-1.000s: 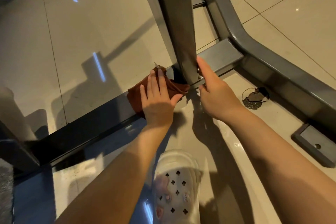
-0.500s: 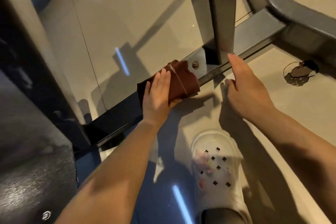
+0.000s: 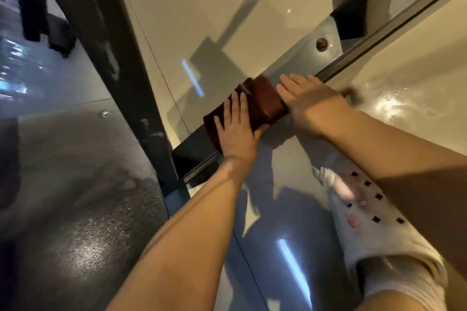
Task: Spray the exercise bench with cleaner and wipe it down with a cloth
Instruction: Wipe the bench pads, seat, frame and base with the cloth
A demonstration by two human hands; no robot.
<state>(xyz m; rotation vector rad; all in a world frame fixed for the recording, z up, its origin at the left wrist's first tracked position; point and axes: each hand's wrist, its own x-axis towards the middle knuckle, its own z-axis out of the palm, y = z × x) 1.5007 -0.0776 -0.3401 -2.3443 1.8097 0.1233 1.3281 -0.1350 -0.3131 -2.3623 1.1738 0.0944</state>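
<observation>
Cloth (image 3: 255,106) sits on the bench's low frame bar (image 3: 300,58), my left hand (image 3: 236,131) flat on it w/ straight fingers, right hand (image 3: 309,101) flat beside, holding nothing, so I'd press evenly & drag along the bar w/o bunching.

Your left hand (image 3: 236,129) lies on the cloth (image 3: 255,106), which lies on the floor bar (image 3: 298,58) of the bench frame. Your right hand (image 3: 307,100) sits just right of it, on the same bar. Your shoe (image 3: 364,214) stands on the floor (image 3: 227,7) nearer you.
</observation>
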